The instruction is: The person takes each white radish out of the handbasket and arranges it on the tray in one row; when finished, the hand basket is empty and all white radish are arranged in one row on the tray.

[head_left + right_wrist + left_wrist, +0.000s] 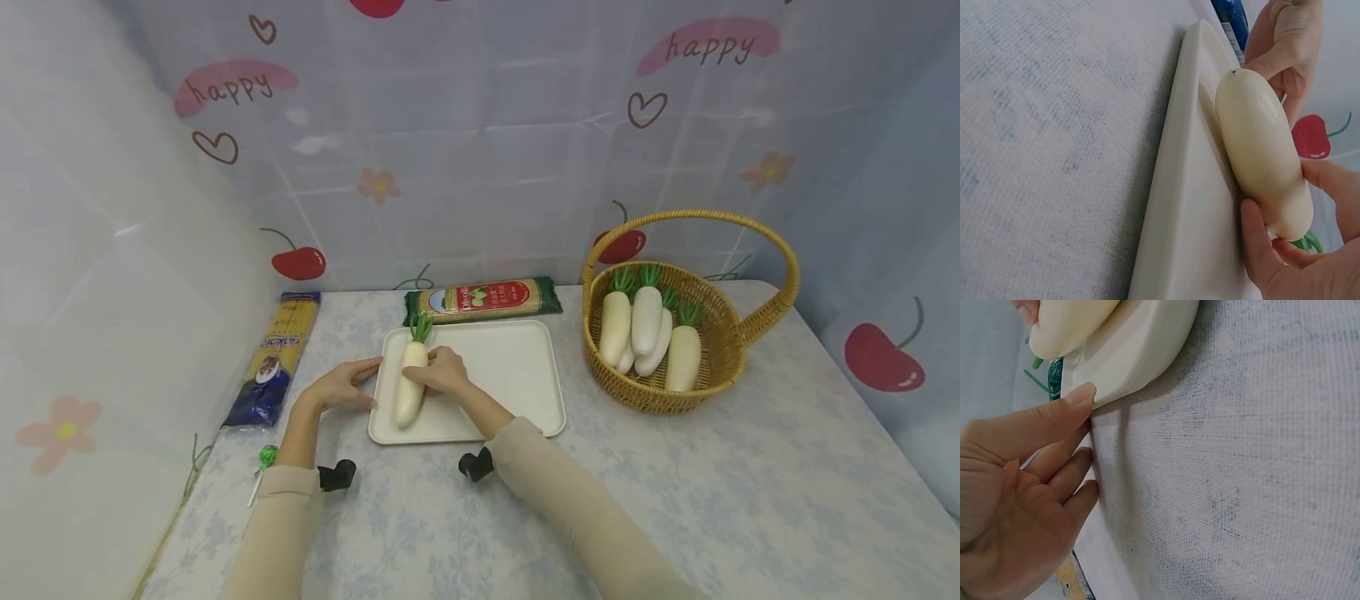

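A white radish [409,390] with green leaf stubs lies lengthwise on the left part of a white tray [510,375]. My right hand [447,371] grips it from the right, and the right wrist view shows thumb and fingers on either side of the radish [1260,137]. At the tray's left edge is my left hand [341,387], fingers spread and relaxed. In the left wrist view its thumb [1075,400] touches the tray rim [1147,369], the other fingers loosely bent beside it.
A wicker basket [652,400] with several white radishes [647,321] stands to the right. Behind the tray lies a green-ended noodle pack [487,300]; a yellow and blue pack [273,362] lies at the left. A green lollipop [267,456] is near my left forearm.
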### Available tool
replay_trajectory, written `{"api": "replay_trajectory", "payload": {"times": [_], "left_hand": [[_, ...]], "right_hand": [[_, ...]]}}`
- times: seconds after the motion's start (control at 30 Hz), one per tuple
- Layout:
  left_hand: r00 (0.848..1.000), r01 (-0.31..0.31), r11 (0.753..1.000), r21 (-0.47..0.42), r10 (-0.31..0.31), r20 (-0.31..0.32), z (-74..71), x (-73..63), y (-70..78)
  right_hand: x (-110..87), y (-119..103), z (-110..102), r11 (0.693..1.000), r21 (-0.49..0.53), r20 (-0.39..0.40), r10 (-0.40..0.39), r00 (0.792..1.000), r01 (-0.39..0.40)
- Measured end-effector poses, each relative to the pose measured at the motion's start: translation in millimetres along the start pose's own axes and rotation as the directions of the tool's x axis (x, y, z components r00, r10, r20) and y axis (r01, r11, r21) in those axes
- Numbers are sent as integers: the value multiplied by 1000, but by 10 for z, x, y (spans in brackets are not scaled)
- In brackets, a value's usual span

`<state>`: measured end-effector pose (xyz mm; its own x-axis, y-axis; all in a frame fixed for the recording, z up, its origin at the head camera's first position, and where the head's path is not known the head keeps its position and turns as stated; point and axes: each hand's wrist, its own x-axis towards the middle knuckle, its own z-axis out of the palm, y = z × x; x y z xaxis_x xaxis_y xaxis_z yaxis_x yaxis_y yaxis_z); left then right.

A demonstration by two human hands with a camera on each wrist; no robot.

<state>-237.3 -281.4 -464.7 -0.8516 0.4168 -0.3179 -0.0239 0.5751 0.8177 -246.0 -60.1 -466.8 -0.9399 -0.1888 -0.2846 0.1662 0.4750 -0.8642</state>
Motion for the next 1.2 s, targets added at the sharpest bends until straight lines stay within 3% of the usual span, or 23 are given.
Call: {"api": "replay_trajectory", "payload": {"times": [0.4, 0.77, 1.0, 1.2], "left_hand": [[1000, 29, 1000, 7, -29, -7, 0, -10, 19], [1000, 2, 1000, 18, -2, -6, -7, -20, 10], [1000, 7, 1000, -6, -8, -6, -8, -36, 5], [1000, 6, 1000, -17, -7, -5, 10, -30, 12]], "right_hand": [[-40, 66, -53, 997, 76, 22, 21, 1000, -22], [-97, 192, -278, 991, 128, 98, 22, 995, -35], [-225, 256, -532, 997, 66, 150, -52, 987, 43], [-459, 373, -908, 986, 73, 178, -163, 970, 153]]}}
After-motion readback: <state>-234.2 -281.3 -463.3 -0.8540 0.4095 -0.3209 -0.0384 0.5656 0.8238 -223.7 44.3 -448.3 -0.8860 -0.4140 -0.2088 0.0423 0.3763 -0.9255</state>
